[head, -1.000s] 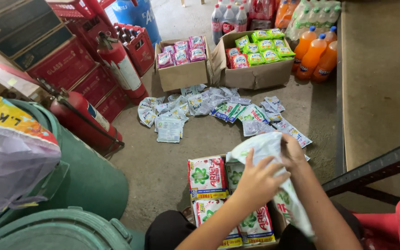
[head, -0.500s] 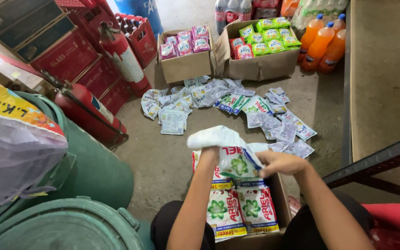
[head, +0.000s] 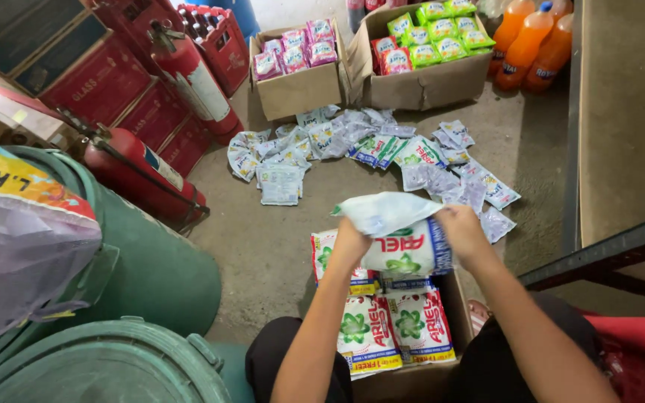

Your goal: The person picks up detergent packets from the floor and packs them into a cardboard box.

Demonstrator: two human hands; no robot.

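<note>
White-green packet (head: 404,250) held above open carton (head: 412,373), pinched by left hand (head: 350,246) at 9 o'clock edge, by right hand (head: 463,233) at 3 o'clock edge. Risk judged: thin wrapper (head: 382,210) on top may tear; packet may slip onto packets (head: 382,328) below if pinch is loosened.

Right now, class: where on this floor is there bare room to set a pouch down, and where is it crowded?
Bare concrete floor lies between the scattered empty sachets, the lying red fire extinguisher and the open carton of detergent pouches. A second strip runs beside the grey ledge. Crowded: around the sachets and both cardboard boxes.
</note>
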